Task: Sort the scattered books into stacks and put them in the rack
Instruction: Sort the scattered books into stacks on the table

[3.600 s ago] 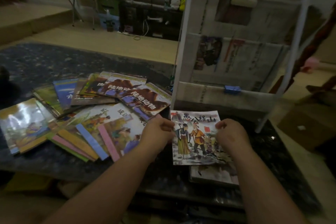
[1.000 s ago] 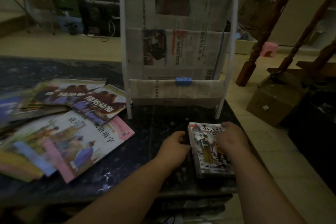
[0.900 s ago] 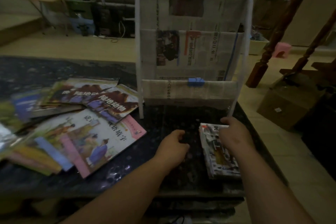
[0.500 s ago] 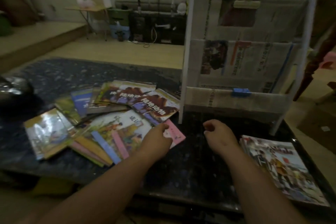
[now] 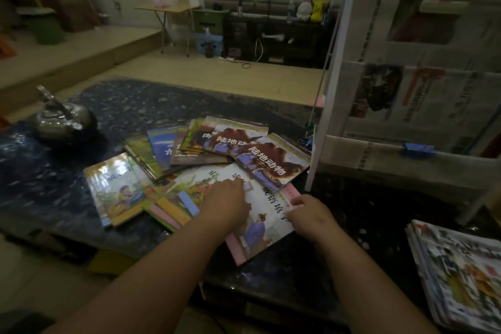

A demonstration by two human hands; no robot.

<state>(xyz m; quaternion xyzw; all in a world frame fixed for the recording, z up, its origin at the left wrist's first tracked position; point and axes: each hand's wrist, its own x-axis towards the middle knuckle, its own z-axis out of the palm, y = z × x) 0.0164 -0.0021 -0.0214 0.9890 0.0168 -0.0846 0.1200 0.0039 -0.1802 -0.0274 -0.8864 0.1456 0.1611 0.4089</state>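
left hand (image 5: 225,206) lies flat on the pink-edged book (image 5: 265,225), right hand (image 5: 309,214) curls at its edge — grip unclear. rack (image 5: 366,160) behind, scattered books (image 5: 206,149) left, one stack (image 5: 458,274) right. gathering step — next, slide this book free.

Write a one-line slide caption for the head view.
Left hand and right hand touch a pink-edged book; sorted stack lies near the rack.

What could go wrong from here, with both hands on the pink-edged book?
The brown-cover book lies on the pink-edged book; a pull by the right hand may drag it along.
The finished stack looks fanned, not squared; a bump may scatter it.
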